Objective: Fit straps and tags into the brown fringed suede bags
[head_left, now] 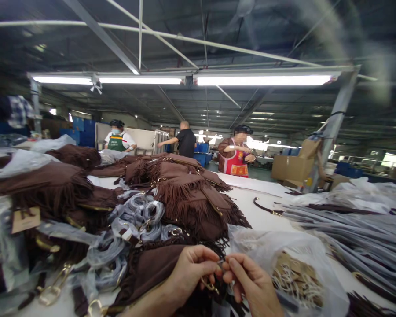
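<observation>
On the white table (242, 200), at nine o'clock, a brown bag (42, 182) of soft, matt material trails long, thin fringe. A flat, square-cornered card tag (25, 220) lies toward half past eight. At eight o'clock, coiled straps (135, 215) in cloudy, crinkled plastic make loose rings, with smooth gold-coloured metal hardware (51, 293) beyond them, nearer the bottom edge. At six o'clock a heap of fringed bags (191, 193) shows ragged strands and a metal zip.

The left hand (194, 273), at six o'clock, is curled, thumb and forefinger pinched on a small piece (222, 265) too tiny to make out; a curved gold-coloured clasp (211, 287) hangs just below those fingers. The right hand (246, 279), at five o'clock, pinches the same piece, fingertips nearly meeting the left's.

Between four and five, a filmy clear bag (330, 281) holds brown card tags with white strings (298, 277); between three and four, long wrapped straps (359, 233) lie in parallel.
</observation>
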Demonstrator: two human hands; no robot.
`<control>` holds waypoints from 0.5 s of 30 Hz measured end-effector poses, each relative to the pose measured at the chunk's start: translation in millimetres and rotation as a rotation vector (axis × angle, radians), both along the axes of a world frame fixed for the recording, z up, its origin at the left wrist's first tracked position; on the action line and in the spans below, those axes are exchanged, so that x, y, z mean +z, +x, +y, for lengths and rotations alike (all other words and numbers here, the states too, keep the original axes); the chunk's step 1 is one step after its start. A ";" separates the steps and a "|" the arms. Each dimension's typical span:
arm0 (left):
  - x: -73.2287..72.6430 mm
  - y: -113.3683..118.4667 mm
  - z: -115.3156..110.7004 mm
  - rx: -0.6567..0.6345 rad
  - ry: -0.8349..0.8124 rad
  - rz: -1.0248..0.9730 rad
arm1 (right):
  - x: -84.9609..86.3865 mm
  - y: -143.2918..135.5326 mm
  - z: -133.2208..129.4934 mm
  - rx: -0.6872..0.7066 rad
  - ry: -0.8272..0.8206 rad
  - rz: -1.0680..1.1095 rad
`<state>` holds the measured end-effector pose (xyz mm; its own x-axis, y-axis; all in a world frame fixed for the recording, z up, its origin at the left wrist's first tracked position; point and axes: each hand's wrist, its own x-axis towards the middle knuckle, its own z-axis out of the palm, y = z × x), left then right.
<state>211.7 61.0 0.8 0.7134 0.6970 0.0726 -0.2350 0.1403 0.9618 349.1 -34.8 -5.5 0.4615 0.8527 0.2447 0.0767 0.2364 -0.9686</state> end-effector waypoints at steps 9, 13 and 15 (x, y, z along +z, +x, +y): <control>-1.7 -1.5 1.7 0.063 0.144 0.028 | 4.9 -1.1 -3.0 0.005 -0.063 -0.252; -0.2 -1.9 -2.5 0.078 0.203 0.068 | 2.6 -3.8 -3.8 0.006 -0.067 -0.299; 2.0 -2.9 -5.3 0.079 0.237 0.070 | 1.3 -5.2 -3.7 0.006 -0.062 -0.314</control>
<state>208.8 55.7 2.8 0.6665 0.7202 0.1928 -0.1680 -0.1068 0.9800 344.0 -38.5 -4.2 0.3664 0.8731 0.3217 0.3731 0.1788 -0.9104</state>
